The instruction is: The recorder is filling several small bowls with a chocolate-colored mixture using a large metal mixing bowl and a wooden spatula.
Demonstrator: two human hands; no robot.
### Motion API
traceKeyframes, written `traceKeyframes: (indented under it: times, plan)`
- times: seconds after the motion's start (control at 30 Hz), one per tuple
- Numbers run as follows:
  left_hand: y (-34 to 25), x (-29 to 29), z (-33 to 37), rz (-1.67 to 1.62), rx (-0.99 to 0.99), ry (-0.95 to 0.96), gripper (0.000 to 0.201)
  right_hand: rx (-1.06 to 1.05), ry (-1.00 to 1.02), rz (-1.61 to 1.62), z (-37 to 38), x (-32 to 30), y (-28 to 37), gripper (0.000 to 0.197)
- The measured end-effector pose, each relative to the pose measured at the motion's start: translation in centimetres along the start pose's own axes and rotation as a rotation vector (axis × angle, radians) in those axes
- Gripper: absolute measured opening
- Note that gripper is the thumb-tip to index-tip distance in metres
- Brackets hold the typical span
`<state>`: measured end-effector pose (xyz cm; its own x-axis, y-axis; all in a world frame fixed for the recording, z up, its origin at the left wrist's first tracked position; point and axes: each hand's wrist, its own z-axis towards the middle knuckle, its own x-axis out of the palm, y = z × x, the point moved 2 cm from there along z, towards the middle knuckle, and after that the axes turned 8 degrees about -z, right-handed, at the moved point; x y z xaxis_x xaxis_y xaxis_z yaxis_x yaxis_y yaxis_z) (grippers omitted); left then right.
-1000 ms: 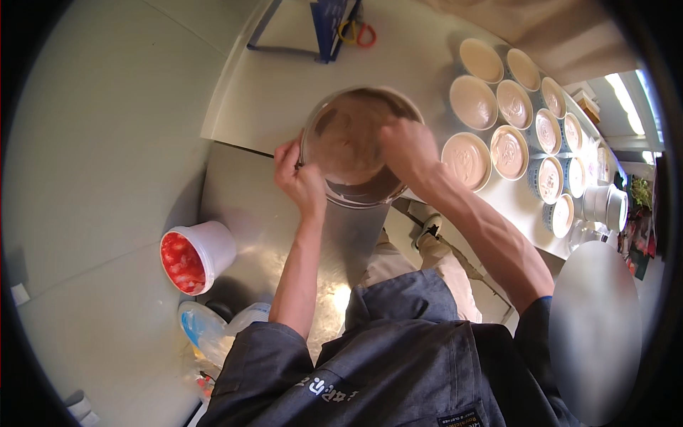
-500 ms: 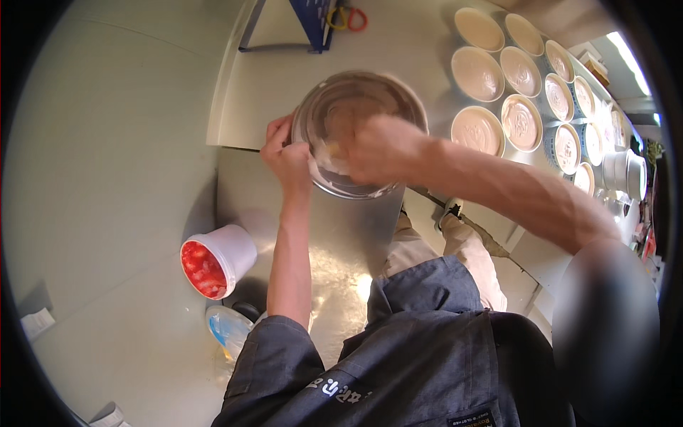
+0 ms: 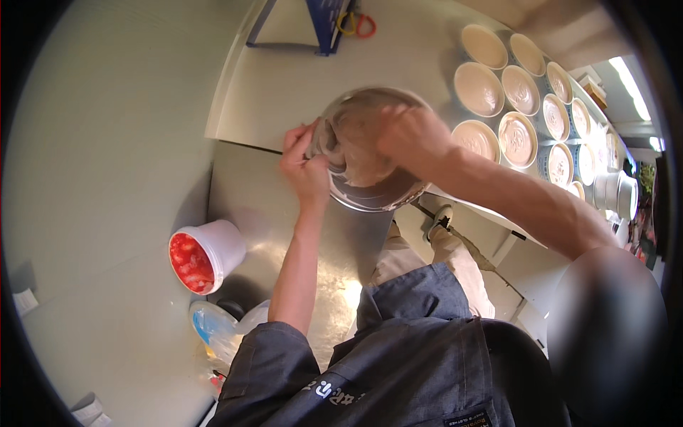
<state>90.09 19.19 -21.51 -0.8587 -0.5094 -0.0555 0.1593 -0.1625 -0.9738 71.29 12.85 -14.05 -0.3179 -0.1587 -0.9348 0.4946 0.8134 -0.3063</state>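
A round metal mixing bowl stands tilted at the counter's near edge, with a pale, creamy mixture smeared over its inside. My left hand grips the bowl's left rim, the fingers curled over the edge. Inside the bowl, toward its right side, my right hand is closed and blurred by motion. Whatever it holds, if anything, is hidden by the blur and the hand itself.
Several round tubs filled with pale cream stand on the counter to the right, beside stacked white containers. A blue stand and scissors lie at the back. Left below are a white bucket with red contents and a plastic bag.
My right hand has swept within the bowl, from its middle toward the right far side. The mixture's smear has shifted. My left hand keeps its hold on the rim.
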Motion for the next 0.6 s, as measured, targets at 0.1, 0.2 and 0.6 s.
traceKeyframes:
  times: [0.1, 0.2, 0.6]
  plan:
    - [-0.4, 0.5, -1.0, 0.041, 0.017, -0.011, 0.058, 0.087, 0.162, 0.213, -1.4, 3.2, 1.1, 0.013]
    - [-0.4, 0.6, -1.5, 0.0, 0.029, -0.055, 0.057, 0.284, 0.324, 0.644, -3.7, 1.6, 3.4, 0.015]
    - [-0.2, 1.0, -2.7, -0.044, 0.037, -0.108, 0.058, 0.138, 0.249, 0.507, -3.8, 1.7, 5.7, 0.019]
